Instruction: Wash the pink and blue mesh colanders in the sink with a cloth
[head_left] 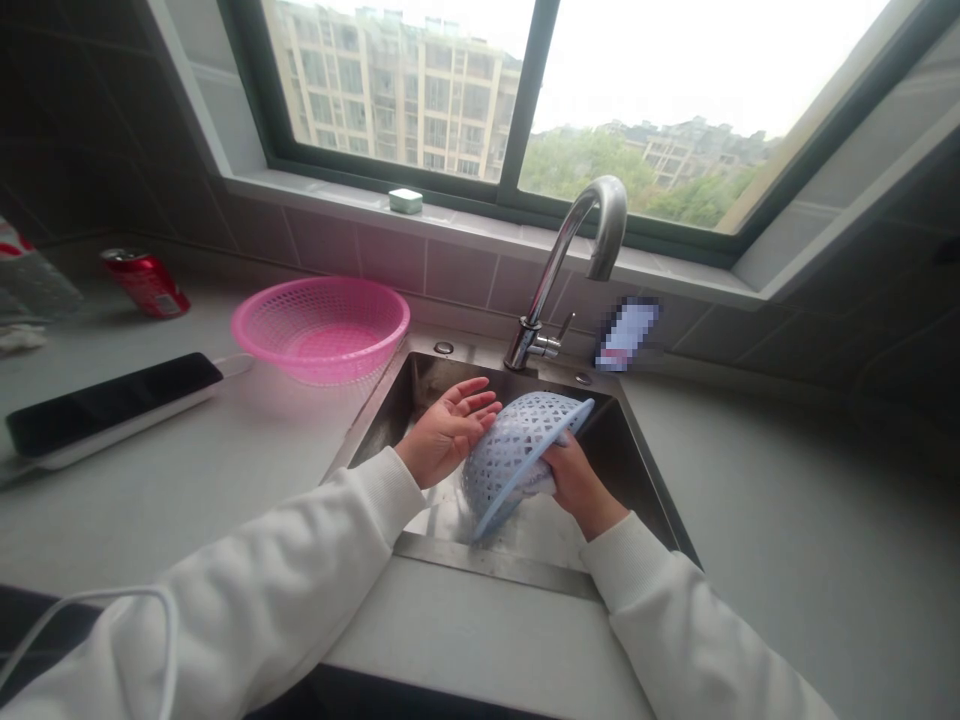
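Observation:
A pale blue plastic colander (514, 460) with a lattice of holes is tilted on edge above the steel sink (442, 378). My right hand (577, 485) is shut on its rim, with the fingers partly hidden behind the mesh. My left hand (450, 430) is open, palm up, with its fingertips close to the colander's far side. It holds nothing. Both white sleeves reach in over the sink's front edge. Behind my hands, a curved chrome faucet (559, 255) rises from the back of the sink.
A pink plastic basket (321, 330) sits on the counter (142, 510) left of the sink. Farther left are a red can (146, 283) and a long black-and-white power strip (112, 405). A pixelated object (628, 333) stands behind the sink, and a small white box (406, 201) sits on the windowsill.

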